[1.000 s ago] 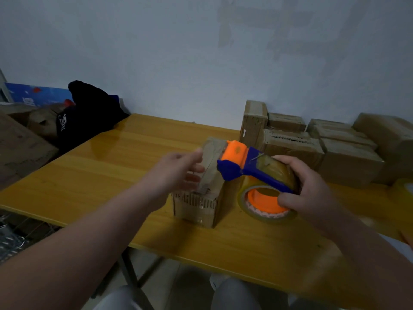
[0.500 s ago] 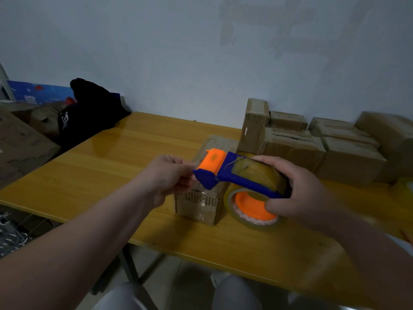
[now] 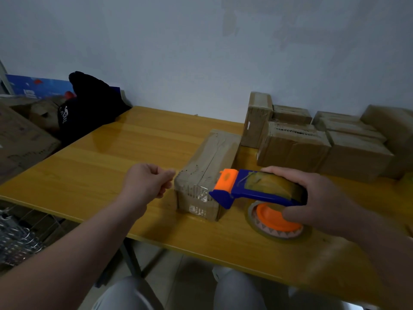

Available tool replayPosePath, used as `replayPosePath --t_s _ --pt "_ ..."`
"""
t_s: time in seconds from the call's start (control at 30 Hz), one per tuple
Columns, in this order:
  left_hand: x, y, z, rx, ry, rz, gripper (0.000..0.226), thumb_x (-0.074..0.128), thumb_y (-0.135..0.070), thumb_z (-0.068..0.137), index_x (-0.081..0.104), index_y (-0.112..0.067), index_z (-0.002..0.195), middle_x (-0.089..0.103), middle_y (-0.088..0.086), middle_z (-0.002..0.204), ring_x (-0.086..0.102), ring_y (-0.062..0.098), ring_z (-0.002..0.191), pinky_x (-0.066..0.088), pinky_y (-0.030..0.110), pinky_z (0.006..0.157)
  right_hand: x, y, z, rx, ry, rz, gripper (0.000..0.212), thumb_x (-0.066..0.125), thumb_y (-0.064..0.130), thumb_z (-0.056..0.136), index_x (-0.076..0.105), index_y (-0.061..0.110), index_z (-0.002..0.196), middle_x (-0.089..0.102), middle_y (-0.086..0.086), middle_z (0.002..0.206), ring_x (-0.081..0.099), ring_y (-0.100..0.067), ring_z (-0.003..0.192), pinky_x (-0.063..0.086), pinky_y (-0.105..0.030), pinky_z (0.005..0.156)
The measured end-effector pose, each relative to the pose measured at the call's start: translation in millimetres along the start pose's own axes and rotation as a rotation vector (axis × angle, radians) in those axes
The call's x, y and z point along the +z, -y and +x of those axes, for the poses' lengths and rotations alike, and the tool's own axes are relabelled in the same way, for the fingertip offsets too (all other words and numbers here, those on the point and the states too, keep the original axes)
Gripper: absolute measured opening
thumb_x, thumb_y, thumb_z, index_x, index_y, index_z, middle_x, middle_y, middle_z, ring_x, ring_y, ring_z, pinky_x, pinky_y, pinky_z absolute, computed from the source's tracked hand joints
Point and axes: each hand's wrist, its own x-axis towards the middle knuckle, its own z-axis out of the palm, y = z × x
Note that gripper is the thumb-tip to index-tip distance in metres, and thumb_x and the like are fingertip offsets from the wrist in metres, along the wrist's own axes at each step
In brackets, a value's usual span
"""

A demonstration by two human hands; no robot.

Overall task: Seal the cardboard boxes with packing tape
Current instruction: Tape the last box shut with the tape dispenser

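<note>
A small cardboard box [image 3: 207, 157] lies lengthwise on the yellow table [image 3: 107, 159], with shiny clear tape on its near end. My right hand [image 3: 319, 198] grips a blue and orange tape dispenser [image 3: 237, 189] with a roll of clear tape [image 3: 279, 224]. The dispenser's orange nose is over the box's near right corner. My left hand [image 3: 145, 182] is just left of the box's near end, fingers pinched together as if on the tape's end. The clear strip itself is barely visible.
Several more cardboard boxes [image 3: 295, 146] are stacked at the back right against the wall. A black cap [image 3: 89, 106] and larger cartons [image 3: 20, 142] sit off the table's left end. A wire rack [image 3: 17, 236] is below left. The table's near edge is close to my knees.
My left hand pinched at the dispenser's nose, then drew away to the left of the box. My right hand lowered the dispenser and moved it right, to the box's near right corner.
</note>
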Motion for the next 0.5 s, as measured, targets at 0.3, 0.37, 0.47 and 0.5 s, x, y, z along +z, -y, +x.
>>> replayPosePath --t_s 0.3,0.37,0.47,0.5 --pt "3 11 4 -0.034 -0.026 -0.001 0.028 0.066 -0.022 0.088 0.061 -0.001 0.07 0.06 0.005 0.058 0.048 0.015 0.049 0.043 0.027 0.048 5 -2 6 -0.002 0.023 0.01 0.072 0.078 0.023 0.065 0.043 0.06 0.117 0.061 0.012 0.104 0.065 -0.004 0.073 0.048 -0.015 0.049" --pt "5 14 5 -0.066 -0.007 -0.02 0.027 0.066 -0.021 0.088 0.061 -0.002 0.07 0.06 0.004 0.057 0.048 0.014 0.049 0.043 0.026 0.047 8 -3 5 0.006 0.02 0.011 0.071 0.072 0.032 0.059 0.043 0.058 0.118 0.06 0.014 0.105 0.065 -0.003 0.078 0.051 -0.018 0.052" --pt "5 16 7 -0.14 0.053 -0.082 0.026 0.065 -0.022 0.089 0.06 -0.004 0.07 0.059 0.003 0.057 0.048 0.014 0.048 0.043 0.024 0.046 11 -9 2 -0.01 0.01 0.03 0.07 0.076 0.029 0.063 0.045 0.056 0.12 0.062 0.015 0.104 0.066 -0.004 0.083 0.057 -0.024 0.06" --pt "5 16 7 -0.156 0.076 -0.098 0.026 0.065 -0.022 0.089 0.06 -0.005 0.07 0.059 0.003 0.056 0.048 0.014 0.048 0.043 0.024 0.046 12 -11 1 -0.015 0.008 0.04 0.071 0.078 0.024 0.066 0.045 0.055 0.121 0.062 0.016 0.105 0.066 -0.004 0.086 0.059 -0.027 0.063"
